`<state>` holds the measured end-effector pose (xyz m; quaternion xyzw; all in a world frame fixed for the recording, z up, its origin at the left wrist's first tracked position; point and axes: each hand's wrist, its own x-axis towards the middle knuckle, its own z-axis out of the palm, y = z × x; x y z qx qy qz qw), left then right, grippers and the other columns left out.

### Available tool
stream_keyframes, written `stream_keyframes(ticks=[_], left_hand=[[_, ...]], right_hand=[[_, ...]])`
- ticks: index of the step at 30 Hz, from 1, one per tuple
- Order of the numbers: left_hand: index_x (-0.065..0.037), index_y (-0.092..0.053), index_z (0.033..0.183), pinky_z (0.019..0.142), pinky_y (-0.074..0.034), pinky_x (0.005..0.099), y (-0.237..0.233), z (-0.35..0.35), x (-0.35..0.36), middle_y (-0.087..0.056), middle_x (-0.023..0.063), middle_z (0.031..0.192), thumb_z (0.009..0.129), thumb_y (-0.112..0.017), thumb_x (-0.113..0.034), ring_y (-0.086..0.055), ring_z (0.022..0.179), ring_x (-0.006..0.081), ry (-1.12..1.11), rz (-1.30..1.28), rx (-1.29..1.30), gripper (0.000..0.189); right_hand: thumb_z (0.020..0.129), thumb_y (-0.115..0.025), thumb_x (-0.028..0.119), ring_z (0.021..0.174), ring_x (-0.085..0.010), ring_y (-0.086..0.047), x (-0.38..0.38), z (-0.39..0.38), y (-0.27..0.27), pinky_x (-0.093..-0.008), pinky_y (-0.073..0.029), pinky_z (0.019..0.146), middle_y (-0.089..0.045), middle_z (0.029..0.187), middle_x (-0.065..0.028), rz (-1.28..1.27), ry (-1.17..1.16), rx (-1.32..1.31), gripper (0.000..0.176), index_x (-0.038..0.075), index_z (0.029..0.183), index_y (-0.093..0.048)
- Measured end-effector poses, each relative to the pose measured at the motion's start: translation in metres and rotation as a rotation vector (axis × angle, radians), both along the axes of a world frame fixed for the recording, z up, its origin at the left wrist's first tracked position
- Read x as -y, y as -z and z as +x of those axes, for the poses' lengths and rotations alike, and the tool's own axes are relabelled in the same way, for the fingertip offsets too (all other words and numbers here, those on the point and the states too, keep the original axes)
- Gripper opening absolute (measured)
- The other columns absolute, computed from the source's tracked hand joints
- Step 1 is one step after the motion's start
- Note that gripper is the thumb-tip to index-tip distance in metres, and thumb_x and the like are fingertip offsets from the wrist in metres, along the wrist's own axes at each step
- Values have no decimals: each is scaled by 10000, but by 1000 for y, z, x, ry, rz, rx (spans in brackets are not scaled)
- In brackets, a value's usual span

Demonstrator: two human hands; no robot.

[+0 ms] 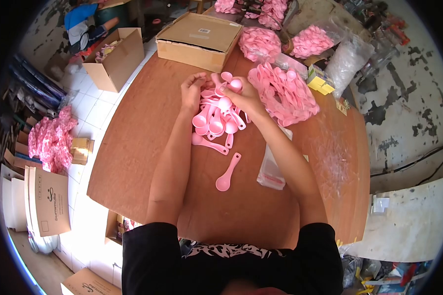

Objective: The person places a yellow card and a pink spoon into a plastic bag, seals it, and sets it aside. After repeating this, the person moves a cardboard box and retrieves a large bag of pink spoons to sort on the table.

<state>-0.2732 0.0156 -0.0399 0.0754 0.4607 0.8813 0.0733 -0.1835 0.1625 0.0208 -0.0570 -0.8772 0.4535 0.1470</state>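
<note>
A heap of pink plastic scoop spoons (215, 118) lies on the brown table in front of me. My right hand (245, 97) is closed around a few pink spoons (236, 84) at the far side of the heap. At the heap's far left edge is my left hand (193, 93), its fingers curled in; what they hold, if anything, I cannot make out. One single spoon (224, 182) lies apart, nearer to me, bowl toward my body. Partly under my right forearm are clear plastic bags (270, 169).
A closed cardboard box (199, 42) stands at the table's far edge. Right of the heap sits a large bag of pink spoons (285, 93), with more bags (260, 43) behind. Small yellow boxes (321, 80) are beside it. An open carton (114, 59) stands on the floor at left.
</note>
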Motion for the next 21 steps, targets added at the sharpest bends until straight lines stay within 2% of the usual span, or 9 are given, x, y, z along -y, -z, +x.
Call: stream_keyframes(ticks=[1,5,8,9,11,13,14,17,21], left_hand=[[41,-580,1061,753,-537,307,-1,2,1,-630,131,938,890,-537,-28,-641,833,211,8,15,6,189],[45,-565,1081,768,-533,309,-4,3,2,-636,142,959,897,-520,-36,-630,855,210,6,-2,-17,205],[46,-579,1070,759,-536,307,-6,4,2,-634,141,955,876,-544,-31,-634,840,208,-2,7,1,211],[46,-579,1070,759,-536,307,-7,5,3,-634,141,955,876,-544,-31,-634,840,208,-4,10,3,211],[48,-578,1074,765,-534,306,-6,5,3,-636,145,965,875,-550,-37,-634,851,209,-10,-11,-6,219],[48,-579,1076,768,-533,306,-4,3,3,-637,146,970,874,-551,-38,-634,857,209,-6,-14,-4,221],[49,-579,1078,771,-532,306,-3,2,2,-638,148,975,874,-552,-38,-635,863,209,1,-20,-5,223],[49,-579,1078,774,-532,308,-5,2,2,-640,150,978,873,-550,-35,-638,866,210,0,-37,18,224],[50,-579,1083,778,-533,308,-6,-1,2,-641,152,979,875,-551,-37,-640,867,212,-10,-61,-6,228]], right_hand=[[767,-728,453,976,-249,-653,5,4,-4,-348,-498,838,-672,1050,-126,50,33,23,600,36,1172,-582],[782,-662,514,987,-270,-647,-4,17,-23,-367,-499,834,-669,1084,-105,371,4,101,599,98,1207,-597],[778,-680,467,941,-263,-663,-31,18,-36,-361,-506,810,-686,1037,-101,422,14,126,506,110,1136,-653],[784,-683,422,882,-264,-677,-46,15,-37,-359,-512,789,-700,980,-95,229,-18,73,428,105,1072,-686],[773,-699,345,830,-284,-682,-86,5,-37,-364,-517,776,-705,959,-104,268,31,-128,383,111,1075,-687],[749,-710,270,926,-308,-661,-109,11,-55,-383,-499,832,-684,1036,-150,608,205,-57,425,81,1127,-658],[749,-710,270,926,-308,-661,-129,10,-52,-383,-499,832,-684,1036,-150,610,207,-56,425,81,1127,-658],[702,-718,178,1169,-349,-535,-160,1,-48,-386,-412,979,-570,1246,-228,802,-27,73,589,-24,1230,-551],[707,-704,200,1291,-335,-429,-181,-31,-35,-359,-332,1083,-458,1381,-211,840,-173,244,751,25,1380,-420]])
